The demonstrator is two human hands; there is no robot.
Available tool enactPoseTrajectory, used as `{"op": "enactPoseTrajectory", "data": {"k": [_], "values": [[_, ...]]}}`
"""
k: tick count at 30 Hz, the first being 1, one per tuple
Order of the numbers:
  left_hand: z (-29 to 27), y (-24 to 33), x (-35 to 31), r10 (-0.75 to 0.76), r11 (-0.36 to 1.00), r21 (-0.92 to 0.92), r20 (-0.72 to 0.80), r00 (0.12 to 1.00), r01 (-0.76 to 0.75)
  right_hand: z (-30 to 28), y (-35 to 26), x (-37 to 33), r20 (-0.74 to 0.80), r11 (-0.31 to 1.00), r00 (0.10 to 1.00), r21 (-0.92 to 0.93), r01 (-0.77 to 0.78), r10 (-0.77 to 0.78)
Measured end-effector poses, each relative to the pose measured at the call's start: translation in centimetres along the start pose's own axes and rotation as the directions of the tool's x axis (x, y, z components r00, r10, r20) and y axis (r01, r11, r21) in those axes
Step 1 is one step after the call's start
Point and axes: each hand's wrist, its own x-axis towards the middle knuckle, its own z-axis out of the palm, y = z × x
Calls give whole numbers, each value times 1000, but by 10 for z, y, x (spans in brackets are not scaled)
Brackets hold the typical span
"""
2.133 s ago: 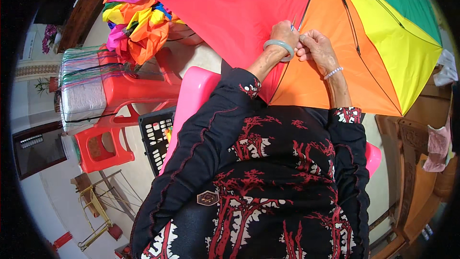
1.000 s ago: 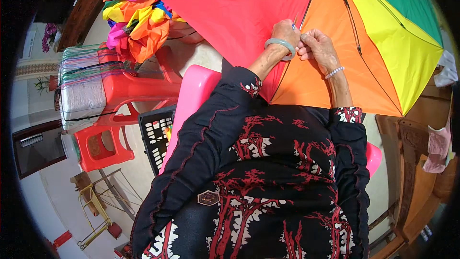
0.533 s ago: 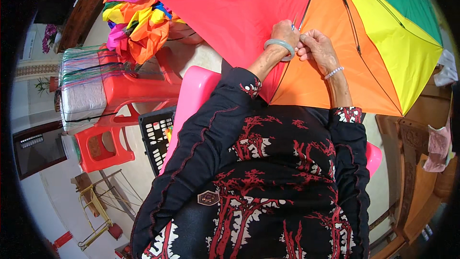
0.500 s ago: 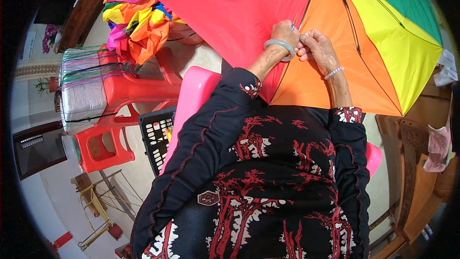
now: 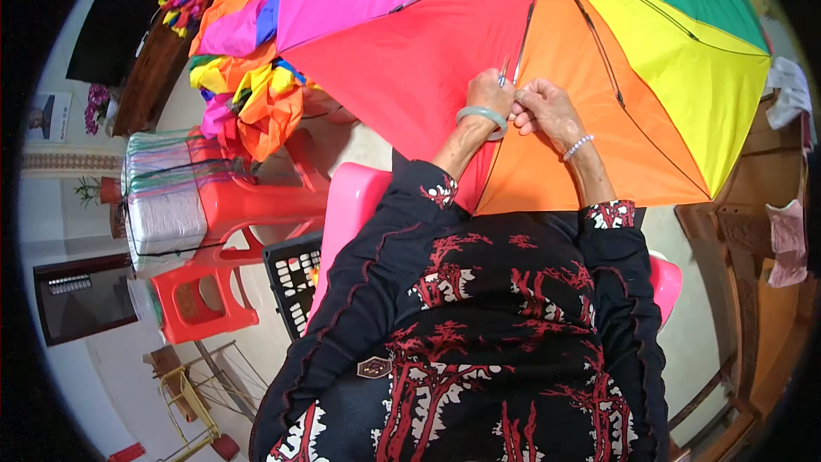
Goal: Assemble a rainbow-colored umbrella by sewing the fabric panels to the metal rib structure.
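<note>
A multicoloured umbrella (image 5: 410, 51) lies spread over my lap with its dark ribs and inner side showing. At the seam between its red and orange panels my two hands meet, close to a rib. My left hand (image 5: 490, 92), with a pale green bangle at the wrist, is closed; a thin pointed tool (image 5: 505, 68) sticks up from it. Its fingertips are mostly hidden. My right hand (image 5: 549, 109), wearing a beaded bracelet, pinches thumb and forefinger together against the left hand's fingers. What lies in that pinch is too small to make out.
To the left, a heap of colourful folded cloth (image 5: 248, 94) hangs beside red plastic stools (image 5: 256, 197) bearing a wrapped bundle with coloured strings (image 5: 167, 205). A black plastic crate (image 5: 291, 282) stands by the pink chair (image 5: 351, 197). Carved wooden furniture (image 5: 740, 231) is at the right.
The whole view has shifted a little, so more of the umbrella's centre shows at the top. Both hands stay together at the same seam, in nearly the same pose.
</note>
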Motion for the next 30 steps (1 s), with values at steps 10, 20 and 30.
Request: {"op": "enactPoseTrajectory", "data": {"k": [10,20,30], "values": [[-1,-6,-1,14,1000,-5,9,1000,-14,-3,-1,-1,-10,993,1000,120,-17,19],[-7,3,-6,-105,941,-306,137,985,143,-8,-1,4,-158,961,987,266,77,-35],[-8,3,-5,-118,937,-304,194,974,174,-13,2,7,-388,915,915,321,244,-108]]}}
